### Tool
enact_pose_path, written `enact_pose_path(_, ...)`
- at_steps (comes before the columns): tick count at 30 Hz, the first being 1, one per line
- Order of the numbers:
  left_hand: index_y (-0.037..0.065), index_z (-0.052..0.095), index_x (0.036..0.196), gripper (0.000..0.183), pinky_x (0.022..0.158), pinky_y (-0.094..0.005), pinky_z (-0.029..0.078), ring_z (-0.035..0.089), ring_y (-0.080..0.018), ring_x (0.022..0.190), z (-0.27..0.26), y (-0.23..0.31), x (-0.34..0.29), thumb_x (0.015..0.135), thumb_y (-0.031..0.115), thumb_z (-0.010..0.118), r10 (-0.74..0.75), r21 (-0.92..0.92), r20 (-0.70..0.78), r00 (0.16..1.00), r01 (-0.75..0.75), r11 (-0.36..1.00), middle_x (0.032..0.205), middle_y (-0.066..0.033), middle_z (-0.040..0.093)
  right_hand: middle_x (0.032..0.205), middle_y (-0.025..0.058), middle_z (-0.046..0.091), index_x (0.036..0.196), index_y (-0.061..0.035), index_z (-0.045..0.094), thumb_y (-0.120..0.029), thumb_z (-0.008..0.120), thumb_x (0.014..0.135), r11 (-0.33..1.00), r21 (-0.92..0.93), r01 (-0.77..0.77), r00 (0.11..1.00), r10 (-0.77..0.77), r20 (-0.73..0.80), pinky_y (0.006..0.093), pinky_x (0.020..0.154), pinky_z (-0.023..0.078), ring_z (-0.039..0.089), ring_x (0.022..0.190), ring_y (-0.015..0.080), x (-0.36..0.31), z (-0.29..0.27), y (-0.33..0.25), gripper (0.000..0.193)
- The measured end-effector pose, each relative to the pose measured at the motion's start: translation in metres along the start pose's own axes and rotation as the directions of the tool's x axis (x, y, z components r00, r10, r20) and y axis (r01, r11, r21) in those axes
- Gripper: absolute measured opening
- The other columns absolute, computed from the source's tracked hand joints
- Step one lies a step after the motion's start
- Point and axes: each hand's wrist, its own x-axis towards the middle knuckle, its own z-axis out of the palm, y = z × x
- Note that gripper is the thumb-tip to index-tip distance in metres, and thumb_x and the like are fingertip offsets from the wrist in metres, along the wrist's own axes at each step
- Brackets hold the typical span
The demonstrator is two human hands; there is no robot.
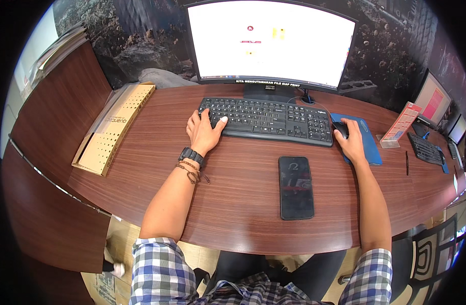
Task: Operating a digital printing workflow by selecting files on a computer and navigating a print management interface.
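Note:
My left hand (204,131) rests on the left end of a black keyboard (266,118), fingers spread over the keys and the thumb held apart. A dark watch (192,155) and a beaded bracelet are on that wrist. My right hand (351,143) is curved over a black computer mouse (340,129) on a blue mouse pad (371,146), right of the keyboard. Behind the keyboard stands a monitor (271,46) with a mostly white screen and small red and yellow shapes. Between my forearms a black smartphone (296,188) lies face up, its screen dark.
A flat tan carton (115,129) lies at the left by the wooden partition (60,96). Right of the mouse pad are a red-and-white sign in a clear stand (400,124), a dark pen (407,163), and a second keyboard (426,148). A black chair (428,254) stands at the lower right.

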Motion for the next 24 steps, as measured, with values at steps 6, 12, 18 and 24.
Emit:
enact_pose_path(6,0.003,0.044,0.148,0.081,0.117,-0.0575,0.022,0.026,-0.0468,0.144,0.0012,-0.001,0.0008,0.093,0.061,0.06,0.008,-0.005,0.001,1.0,-0.008,1.0,0.154,-0.0302,0.032,0.122,0.0191,0.058,0.123,-0.0017,0.06,-0.02,0.068,0.085,0.999,-0.035,0.01,1.0,-0.011,-0.027,0.044,0.099,0.047,0.058,0.116,0.039,0.0003,0.0018,0.0072,0.043)
enact_pose_path(12,0.004,0.043,0.148,0.081,0.117,-0.0571,0.022,0.026,-0.0465,0.144,0.0,-0.0025,0.0001,0.093,0.061,0.06,0.001,0.006,-0.004,1.0,-0.001,1.0,0.154,-0.0296,0.032,0.12,0.0189,0.059,0.118,-0.001,0.062,-0.017,0.067,0.083,1.0,-0.019,-0.016,1.0,0.016,-0.016,0.0439,0.098,0.047,0.059,0.113,0.0395,-0.0002,0.0,-0.0015,0.039)
enact_pose_path(18,0.004,0.043,0.148,0.081,0.117,-0.057,0.022,0.026,-0.0465,0.144,0.0008,-0.0001,0.0005,0.093,0.061,0.06,-0.002,0.007,-0.001,1.0,0.002,1.0,0.154,-0.0294,0.032,0.119,0.0183,0.06,0.117,-0.0015,0.063,-0.017,0.067,0.082,1.0,-0.016,-0.005,1.0,0.005,-0.027,0.0435,0.098,0.047,0.06,0.112,0.0389,-0.0004,0.0008,0.0025,0.038)
enact_pose_path(24,0.004,0.043,0.149,0.081,0.117,-0.0571,0.022,0.025,-0.0464,0.145,-0.0008,-0.0001,0.0008,0.093,0.062,0.06,-0.002,0.005,0.005,1.0,0.002,1.0,0.155,-0.0295,0.031,0.119,0.0185,0.06,0.119,-0.002,0.063,-0.017,0.067,0.082,1.0,-0.002,-0.005,0.999,0.005,-0.033,0.0434,0.098,0.047,0.059,0.113,0.0387,-0.0002,-0.0011,-0.0012,0.04)
